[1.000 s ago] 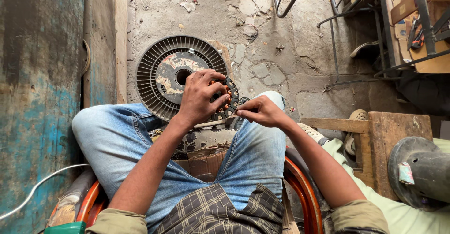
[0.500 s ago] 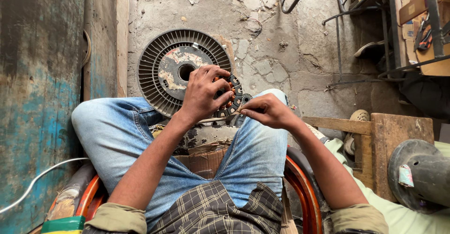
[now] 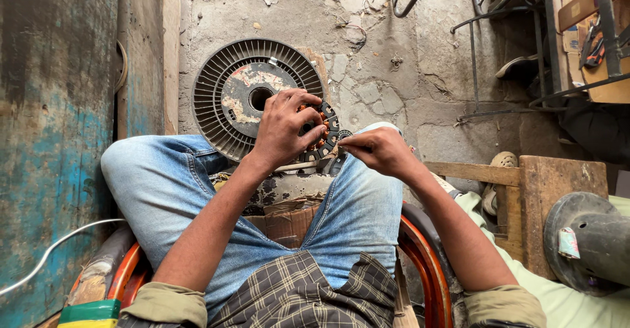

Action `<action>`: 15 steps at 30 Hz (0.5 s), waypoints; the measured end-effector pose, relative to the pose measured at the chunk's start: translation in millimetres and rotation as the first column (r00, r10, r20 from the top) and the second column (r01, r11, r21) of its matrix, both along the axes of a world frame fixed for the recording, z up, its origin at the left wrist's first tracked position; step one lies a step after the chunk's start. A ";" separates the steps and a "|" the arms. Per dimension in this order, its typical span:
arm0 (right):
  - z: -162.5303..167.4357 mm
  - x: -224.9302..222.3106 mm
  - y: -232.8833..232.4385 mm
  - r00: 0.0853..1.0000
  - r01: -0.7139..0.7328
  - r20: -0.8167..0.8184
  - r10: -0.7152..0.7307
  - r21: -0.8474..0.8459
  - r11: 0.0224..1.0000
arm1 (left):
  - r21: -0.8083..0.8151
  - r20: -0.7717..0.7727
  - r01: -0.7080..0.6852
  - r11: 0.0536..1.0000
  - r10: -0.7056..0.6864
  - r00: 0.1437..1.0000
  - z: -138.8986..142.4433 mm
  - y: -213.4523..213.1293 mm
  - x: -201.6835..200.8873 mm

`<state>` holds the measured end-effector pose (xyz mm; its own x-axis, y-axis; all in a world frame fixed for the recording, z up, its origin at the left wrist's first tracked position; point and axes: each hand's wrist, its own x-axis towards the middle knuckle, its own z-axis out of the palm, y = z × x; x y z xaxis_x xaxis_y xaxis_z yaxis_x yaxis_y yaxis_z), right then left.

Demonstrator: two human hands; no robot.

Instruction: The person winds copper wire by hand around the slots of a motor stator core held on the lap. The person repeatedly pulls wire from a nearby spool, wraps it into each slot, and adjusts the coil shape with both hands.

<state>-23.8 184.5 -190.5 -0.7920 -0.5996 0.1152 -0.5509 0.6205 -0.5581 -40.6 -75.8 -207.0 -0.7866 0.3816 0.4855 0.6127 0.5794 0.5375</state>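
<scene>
My left hand (image 3: 283, 126) is wrapped over a round dark stator ring with copper-coloured windings (image 3: 326, 131), held upright between my knees. My right hand (image 3: 380, 151) sits just right of the ring, fingers pinched together at its edge on something thin that I cannot make out. Both forearms reach forward over my blue jeans (image 3: 164, 183). The ring rests on a worn, paint-chipped block (image 3: 289, 190) between my thighs. Most of the ring is hidden by my left hand.
A large grey finned disc (image 3: 226, 91) lies on the cracked concrete floor beyond my knees. A blue-stained wall (image 3: 52, 137) stands at left, with a white cable (image 3: 59, 249). Wooden bench (image 3: 545, 190) and grey motor housing (image 3: 590, 242) at right; metal frames top right.
The view has shifted slightly downward. My left hand has turned a little on the ring and my right hand stays pinched at its edge; the ring stays between my knees.
</scene>
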 end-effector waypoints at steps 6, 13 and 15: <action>-8.9 3.9 -7.8 0.928 0.031 0.373 0.017 -0.123 0.992 | 0.002 0.006 -0.006 1.000 0.006 1.000 -0.1 -0.2 -1.1; -8.6 0.5 1.3 0.885 0.175 0.442 -0.144 -0.029 0.984 | 0.016 0.003 -0.006 1.000 0.006 1.000 -0.2 0.5 -2.4; -14.4 1.8 0.7 0.917 0.098 0.399 -0.029 -0.153 0.983 | 0.013 -0.004 -0.007 1.000 0.007 1.000 -0.5 0.5 -2.2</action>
<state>-22.1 185.2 -205.0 -0.8292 -0.5459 -0.1201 -0.2279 0.5265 -0.8190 -42.8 -75.3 -207.5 -0.7873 0.3692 0.4938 0.6107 0.5766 0.5427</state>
